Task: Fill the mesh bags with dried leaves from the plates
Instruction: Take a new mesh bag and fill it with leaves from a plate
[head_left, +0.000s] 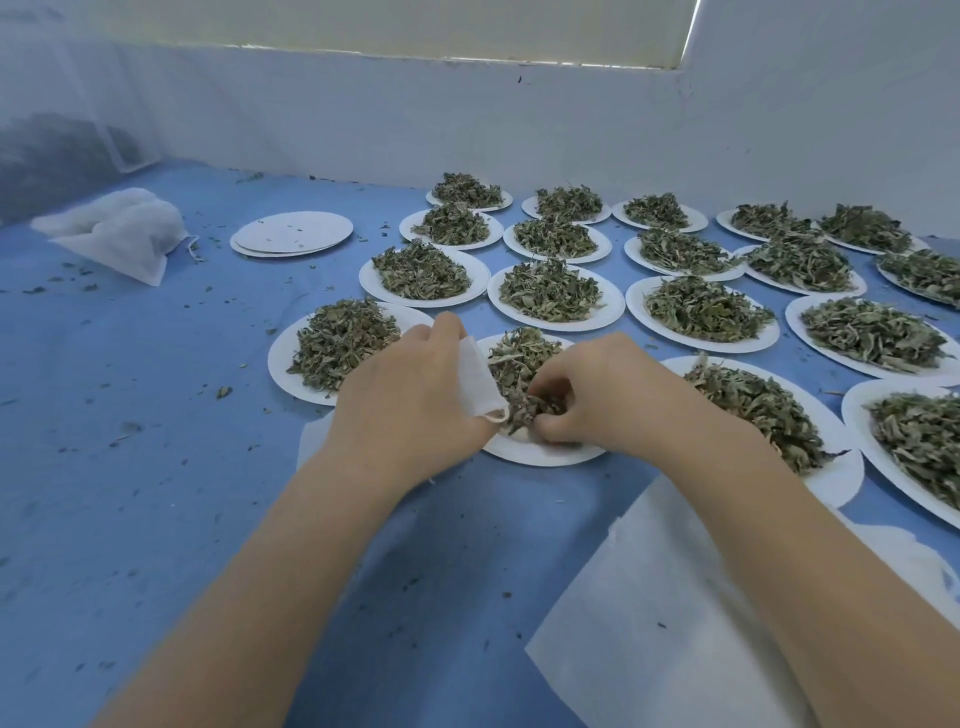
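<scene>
Two hands are working over the near plate: left hand gripping a bag, right hand pinching leaves.

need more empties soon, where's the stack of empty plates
In the head view, the stack of empty plates lies far left on the blue cloth, between the filled mesh bags and the leaf-heaped plates.
</scene>
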